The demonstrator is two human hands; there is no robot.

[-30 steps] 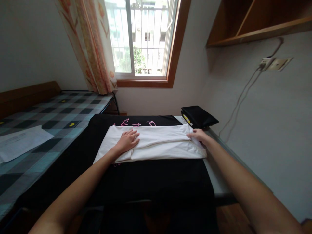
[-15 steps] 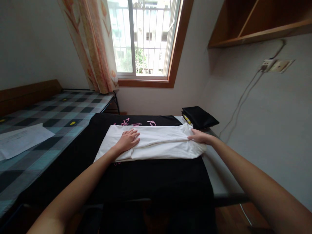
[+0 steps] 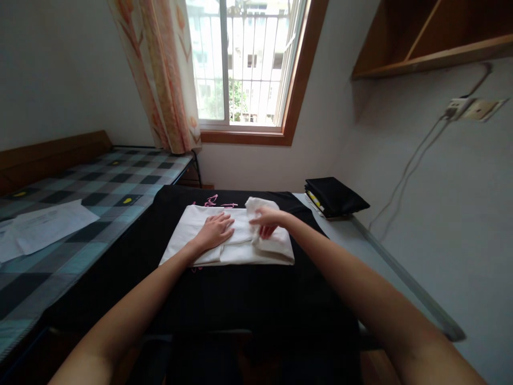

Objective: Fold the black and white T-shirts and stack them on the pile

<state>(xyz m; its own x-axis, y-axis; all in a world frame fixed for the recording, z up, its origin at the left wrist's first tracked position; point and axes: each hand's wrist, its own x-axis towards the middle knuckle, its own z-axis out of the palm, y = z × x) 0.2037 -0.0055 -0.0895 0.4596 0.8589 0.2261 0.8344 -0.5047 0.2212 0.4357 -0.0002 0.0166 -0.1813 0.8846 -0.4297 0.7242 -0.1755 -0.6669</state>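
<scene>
A folded white cloth (image 3: 276, 256), perhaps a garment, lies across a black cloth (image 3: 248, 299) with pink lettering that covers the table. My left hand (image 3: 214, 230) rests flat on the white cloth's middle-left part, fingers spread. Over the right half, my right hand (image 3: 266, 219) grips the cloth's right end, which is lifted and folded back toward the left. The edge stands up a little beyond my fingers. Part of the fold under my right hand is hidden.
A black flat case or folder (image 3: 336, 197) sits at the table's back right, by the wall. To the left stands a bed with a checked cover (image 3: 88, 184) and papers (image 3: 52, 224) on it. A cord (image 3: 404, 160) hangs from the wall socket (image 3: 457, 108).
My right hand has moved left, carrying the white cloth's right end over onto the rest, so the cloth is now shorter. My left hand has stayed in place on it.
</scene>
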